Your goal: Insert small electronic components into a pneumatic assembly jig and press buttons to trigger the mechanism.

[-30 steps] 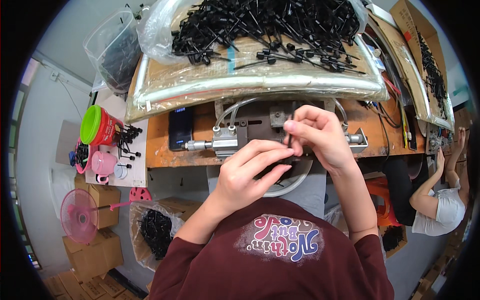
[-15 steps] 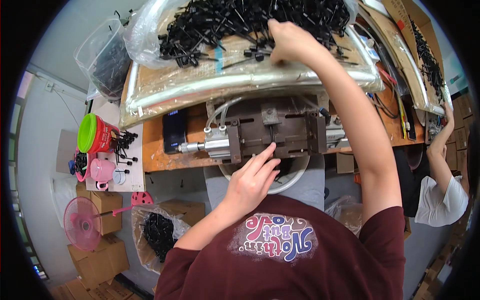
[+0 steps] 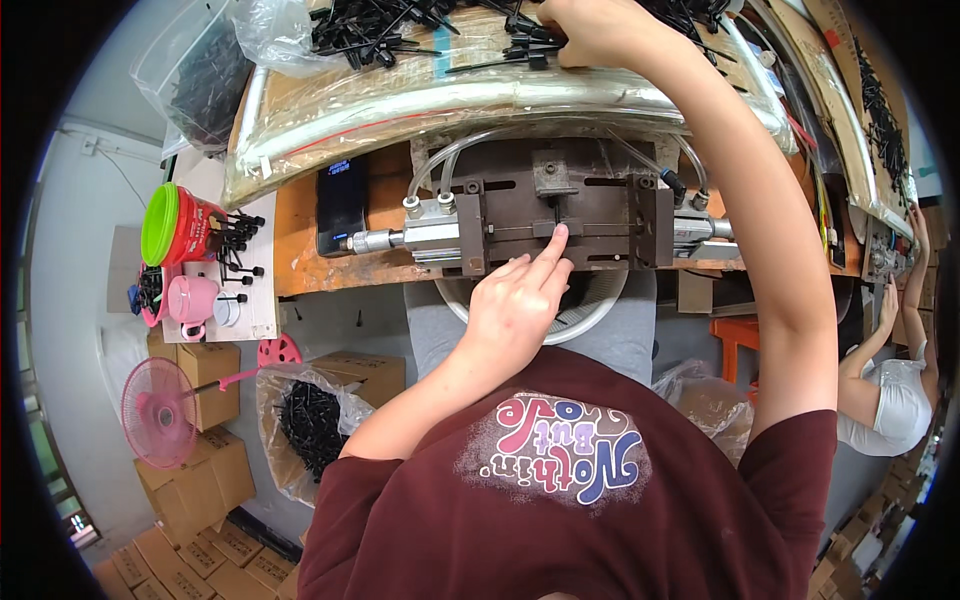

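Your left hand [image 3: 520, 295] is extending its forefinger, without pinching, to the near end of a thin black plastic stem [image 3: 557, 212], which is lying lengthwise away from you in a dark-brown metal fixture [image 3: 600, 208]. Your right hand [image 3: 600, 35], the nearer one, is reaching to a tangled heap of black block-headed pieces [image 3: 385, 35]; its fingertips are hidden, leaving its grip unclear. One loose black piece [image 3: 510, 64] is lying crosswise just left of it. The plastic-wrapped cardboard tray's rounded silvery edge [image 3: 450, 110] is running between heap and fixture.

pink fan [image 3: 158, 412] near cardboard boxes [image 3: 205, 482] | dark phone [image 3: 342, 208] | pink cup [image 3: 192, 299] | orange stool [image 3: 734, 328]
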A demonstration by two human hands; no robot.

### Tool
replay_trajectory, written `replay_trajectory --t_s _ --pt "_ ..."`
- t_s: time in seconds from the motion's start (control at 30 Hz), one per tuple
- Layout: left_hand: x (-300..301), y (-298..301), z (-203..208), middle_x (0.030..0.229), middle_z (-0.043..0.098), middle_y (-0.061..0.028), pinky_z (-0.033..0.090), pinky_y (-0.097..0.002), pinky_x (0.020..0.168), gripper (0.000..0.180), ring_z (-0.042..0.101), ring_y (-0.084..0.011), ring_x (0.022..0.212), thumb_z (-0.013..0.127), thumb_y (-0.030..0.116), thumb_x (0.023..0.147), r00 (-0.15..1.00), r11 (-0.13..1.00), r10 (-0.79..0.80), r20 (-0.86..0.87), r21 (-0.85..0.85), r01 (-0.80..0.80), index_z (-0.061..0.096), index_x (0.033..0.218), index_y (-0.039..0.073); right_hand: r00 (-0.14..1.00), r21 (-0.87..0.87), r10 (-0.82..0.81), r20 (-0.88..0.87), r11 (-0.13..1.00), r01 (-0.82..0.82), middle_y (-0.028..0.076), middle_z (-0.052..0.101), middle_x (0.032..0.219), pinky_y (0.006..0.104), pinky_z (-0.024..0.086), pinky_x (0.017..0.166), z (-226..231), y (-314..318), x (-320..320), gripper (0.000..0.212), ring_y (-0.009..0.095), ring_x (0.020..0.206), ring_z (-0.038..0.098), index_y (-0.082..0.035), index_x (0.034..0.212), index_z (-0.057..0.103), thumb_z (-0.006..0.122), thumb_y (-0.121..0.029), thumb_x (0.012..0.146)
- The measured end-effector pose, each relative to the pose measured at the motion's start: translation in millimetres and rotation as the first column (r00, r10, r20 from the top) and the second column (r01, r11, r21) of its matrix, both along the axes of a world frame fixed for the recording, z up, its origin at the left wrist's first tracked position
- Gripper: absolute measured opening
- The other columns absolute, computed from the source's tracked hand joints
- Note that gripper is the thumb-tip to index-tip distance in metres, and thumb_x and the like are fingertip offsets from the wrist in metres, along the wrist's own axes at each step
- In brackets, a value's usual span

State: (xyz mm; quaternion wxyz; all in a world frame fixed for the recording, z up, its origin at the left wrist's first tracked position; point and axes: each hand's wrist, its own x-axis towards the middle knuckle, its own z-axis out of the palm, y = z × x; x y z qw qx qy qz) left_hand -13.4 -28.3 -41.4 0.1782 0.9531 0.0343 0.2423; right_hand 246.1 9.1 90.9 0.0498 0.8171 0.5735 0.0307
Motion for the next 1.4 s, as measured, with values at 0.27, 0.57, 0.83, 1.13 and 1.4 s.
replay_trajectory --t_s 0.27,0.57,0.83,1.13,1.4 --pt "-0.8 0.3 -0.1 0.126 0.062 -0.0116 0.055 -0.0316 0.06 0.023 0.068 -0.0237 0.067 0.075 0.009 0.072 0.999 0.999 0.015 -0.04 -0.051 -0.017 0.067 0.093 0.005 0.955 0.141 0.24 -0.175 0.966 -0.217 0.023 0.068 0.085 0.0422 0.053 0.073 14.9 -10.0 12.4 0.03 0.035 0.083 0.067 0.004 0.092 0.068 0.072 -0.012 0.067" --pt "-0.5 1.6 2.1 0.128 0.061 -0.0104 0.055 -0.0323 0.058 0.022 0.067 -0.024 0.064 0.075 0.01 0.073 0.995 0.998 0.008 -0.099 -0.054 -0.013 0.067 0.094 0.005 0.604 0.358 0.069 -0.794 0.856 0.373 0.006 0.065 0.068 0.0262 0.05 0.055 35.6 -44.9 18.2 0.017 0.012 0.058 0.061 0.003 0.08 0.065 0.076 -0.009 0.079" --pt "-6.4 9.6 45.4 0.119 0.064 -0.0141 0.056 -0.0249 0.059 0.056 0.066 -0.0112 0.071 0.08 0.006 0.075 0.992 0.729 0.053 0.114 -0.684 0.04 0.058 0.127 0.003 0.938 0.811 0.345 0.026 0.541 -0.221 0.006 0.067 0.088 0.0292 0.054 0.072 -17.4 -93.5 -40.1 0.024 0.021 0.085 0.067 -0.003 0.092 0.069 0.066 0.008 0.071" --pt "-10.1 15.2 54.1 0.095 0.066 -0.0086 0.059 -0.025 0.068 0.028 0.067 -0.0127 0.077 0.076 -0.001 0.076 0.967 0.746 0.078 0.242 -0.658 0.104 0.071 0.104 0.001 0.909 0.781 0.384 0.164 0.513 -0.357 0.017 0.068 0.101 0.0335 0.056 0.065 -73.8 -132.9 -97.1 0.034 0.026 0.077 0.068 0.005 0.1 0.068 0.062 0.001 0.066" --pt "-16.1 5.0 12.2 0.114 0.067 -0.0074 0.048 -0.0301 0.068 0.025 0.061 -0.0179 0.074 0.078 0.011 0.067 0.995 1.0 -0.015 0.098 0.0 0.015 0.07 0.09 0.006 0.973 0.859 0.216 -0.077 0.51 -0.045 0.016 0.068 0.107 0.0316 0.055 0.075 -86.3 -156.7 -99.7 0.03 0.025 0.091 0.068 0.001 0.101 0.069 0.069 0.009 0.073"
